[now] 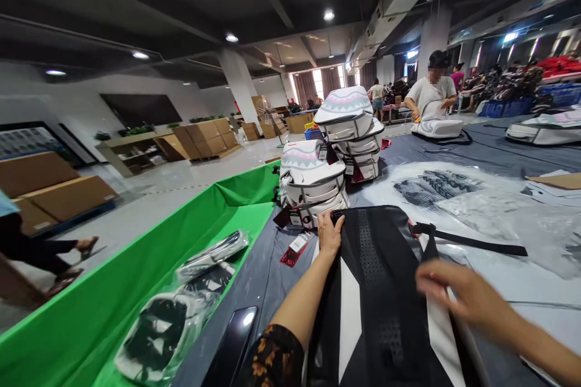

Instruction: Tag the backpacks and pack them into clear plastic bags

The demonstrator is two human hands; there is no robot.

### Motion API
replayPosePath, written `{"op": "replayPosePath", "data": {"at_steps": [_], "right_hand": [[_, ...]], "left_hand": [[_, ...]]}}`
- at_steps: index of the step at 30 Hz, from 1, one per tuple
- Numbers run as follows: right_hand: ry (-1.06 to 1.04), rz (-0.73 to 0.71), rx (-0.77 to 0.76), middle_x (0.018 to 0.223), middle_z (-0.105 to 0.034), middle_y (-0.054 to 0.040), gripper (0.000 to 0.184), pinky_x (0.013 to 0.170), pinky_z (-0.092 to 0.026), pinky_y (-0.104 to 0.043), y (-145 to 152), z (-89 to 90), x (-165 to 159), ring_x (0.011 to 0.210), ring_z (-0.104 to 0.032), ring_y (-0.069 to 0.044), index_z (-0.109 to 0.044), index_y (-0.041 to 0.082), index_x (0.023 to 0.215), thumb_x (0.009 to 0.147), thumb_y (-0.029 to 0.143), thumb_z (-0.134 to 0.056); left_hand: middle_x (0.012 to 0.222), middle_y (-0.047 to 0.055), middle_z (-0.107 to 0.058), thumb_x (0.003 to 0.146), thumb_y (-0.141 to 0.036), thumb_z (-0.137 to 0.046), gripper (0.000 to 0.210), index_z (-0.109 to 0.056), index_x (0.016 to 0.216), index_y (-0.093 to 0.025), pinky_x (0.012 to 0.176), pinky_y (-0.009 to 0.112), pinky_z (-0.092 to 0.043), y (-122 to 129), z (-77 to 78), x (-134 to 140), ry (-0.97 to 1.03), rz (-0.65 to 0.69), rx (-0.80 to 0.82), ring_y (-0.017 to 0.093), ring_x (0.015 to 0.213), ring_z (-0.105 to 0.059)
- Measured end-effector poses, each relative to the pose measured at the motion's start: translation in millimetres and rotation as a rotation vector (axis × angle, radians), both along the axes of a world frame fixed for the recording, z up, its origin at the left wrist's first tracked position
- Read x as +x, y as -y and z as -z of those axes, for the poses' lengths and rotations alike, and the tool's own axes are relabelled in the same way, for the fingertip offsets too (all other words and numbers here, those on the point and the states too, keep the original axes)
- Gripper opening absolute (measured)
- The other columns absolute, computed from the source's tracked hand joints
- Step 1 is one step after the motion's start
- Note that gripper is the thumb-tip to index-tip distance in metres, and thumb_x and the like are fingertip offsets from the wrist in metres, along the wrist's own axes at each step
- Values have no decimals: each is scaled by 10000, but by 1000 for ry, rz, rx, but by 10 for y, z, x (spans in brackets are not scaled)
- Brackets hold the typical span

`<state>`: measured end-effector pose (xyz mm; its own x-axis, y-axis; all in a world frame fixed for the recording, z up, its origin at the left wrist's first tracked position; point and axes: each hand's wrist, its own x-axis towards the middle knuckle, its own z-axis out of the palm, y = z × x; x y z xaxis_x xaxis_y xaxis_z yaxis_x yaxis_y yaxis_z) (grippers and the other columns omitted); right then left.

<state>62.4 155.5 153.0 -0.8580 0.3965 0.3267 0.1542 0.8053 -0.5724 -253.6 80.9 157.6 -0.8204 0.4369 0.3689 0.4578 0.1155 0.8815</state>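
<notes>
The black-and-white backpack (pixel 385 302) with a perforated padded panel lies under and between the two hands, running back toward the wearer. The left hand (pixel 330 234) is partly closed over its far left corner, thumb on the upper face and fingers over the edge; the right hand (pixel 447 287) is blurred above the bag's right side, fingers loosely bent, and whether it touches anything cannot be told. The bag looks fairly light for its bulk, its padded panel soft but shape-holding, the smooth outer material perhaps a little slippery; the firm upper edge under the left hand seems a sound hold, better than the loose black webbing strap (pixel 481 240) trailing beyond the right hand. The dark grey, slightly creased table cover (pixel 272 266) shows beside the left hand, with a red-and-white paper tag (pixel 297 248) just off its fingers and a glossy black phone-like slab (pixel 232 344) near the left forearm. Farther left, a green fabric-lined trough (pixel 136 260) holds clear-wrapped packages (pixel 157 326). Ahead of the left hand stand stacked white patterned backpacks (pixel 313 175); beyond the right hand lie crumpled clear plastic bags (pixel 485 211), and past them a person in a light shirt (pixel 431 94) handles another white bag (pixel 438 124). Brown cardboard boxes (pixel 206 136) stand on the pale floor far left, under a dark lit ceiling.
</notes>
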Motion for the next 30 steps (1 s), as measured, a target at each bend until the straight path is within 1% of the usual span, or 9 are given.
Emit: {"op": "replayPosePath", "data": {"at_steps": [3, 5, 7, 10, 13, 17, 22, 27, 30], "right_hand": [[63, 521, -284, 661, -673, -82, 422, 536, -502, -351, -821, -255, -172, 583, -650, -256, -588, 221, 876, 877, 630, -485], [101, 616, -438, 498, -568, -64, 512, 435, -436, -320, -1134, -237, -377, 446, -566, -227, -540, 211, 742, 828, 710, -463], [61, 577, -476, 428, -471, -23, 564, 387, -380, -284, -1238, -192, -583, 391, -497, -189, -501, 218, 676, 811, 758, -409], [-85, 526, -462, 486, -454, 16, 569, 393, -352, -255, -1142, -273, -753, 415, -455, -149, -505, 220, 741, 790, 768, -361], [-202, 456, -329, 575, -542, 5, 483, 448, -397, -266, -897, -479, -717, 489, -511, -159, -546, 222, 799, 744, 698, -481], [-242, 380, 39, 611, -639, -6, 287, 542, -453, -287, -433, -588, -578, 554, -621, -193, -615, 230, 796, 743, 510, -582], [-384, 275, 246, 612, -648, 18, 165, 493, -438, -247, 93, -570, -502, 464, -595, -139, -628, 229, 800, 807, 385, -576], [-387, 305, 136, 566, -612, 33, 218, 438, -413, -236, 112, -661, -296, 422, -528, -124, -635, 232, 797, 798, 448, -617], [-255, 383, 45, 514, -567, 26, 324, 419, -382, -254, -58, -779, -129, 415, -491, -139, -648, 228, 758, 789, 537, -557]], "left_hand": [[1389, 154, -528, 803, -164, -681, 418, -591, 1209, -216, 1183, 568, -224, -34, -144, 94, -194, 94, -104, 348, 1409, -370], [1333, 123, -592, 819, -158, -686, 346, -635, 1150, -245, 1173, 551, -250, -147, -234, 258, -334, 278, -193, 331, 1378, -402], [1203, 77, -676, 809, -193, -735, 268, -680, 1060, -270, 1116, 491, -352, -338, -284, 482, -432, 488, -274, 300, 1275, -503], [1137, 25, -718, 751, -251, -812, 322, -699, 1051, -284, 997, 405, -457, -685, -276, 815, -491, 714, -340, 266, 1184, -577], [1061, 38, -734, 794, -210, -736, 195, -716, 986, -235, 896, 358, -493, -904, -188, 1025, -514, 813, -364, 248, 1074, -629], [1006, 84, -739, 832, -97, -583, 162, -723, 864, -174, 956, 356, -464, -865, 6, 1110, -532, 823, -328, 220, 986, -650], [1048, 54, -765, 824, -68, -568, 273, -751, 965, -213, 1068, 356, -409, -829, 138, 1051, -521, 826, -318, 203, 1040, -668], [1009, 26, -785, 863, -103, -584, 332, -731, 1120, -255, 1137, 389, -375, -900, 42, 918, -505, 843, -398, 183, 968, -707], [1190, 41, -741, 860, -249, -686, 521, -578, 1368, -277, 1167, 449, -353, -771, -164, 921, -517, 850, -398, 225, 1169, -651]]}}
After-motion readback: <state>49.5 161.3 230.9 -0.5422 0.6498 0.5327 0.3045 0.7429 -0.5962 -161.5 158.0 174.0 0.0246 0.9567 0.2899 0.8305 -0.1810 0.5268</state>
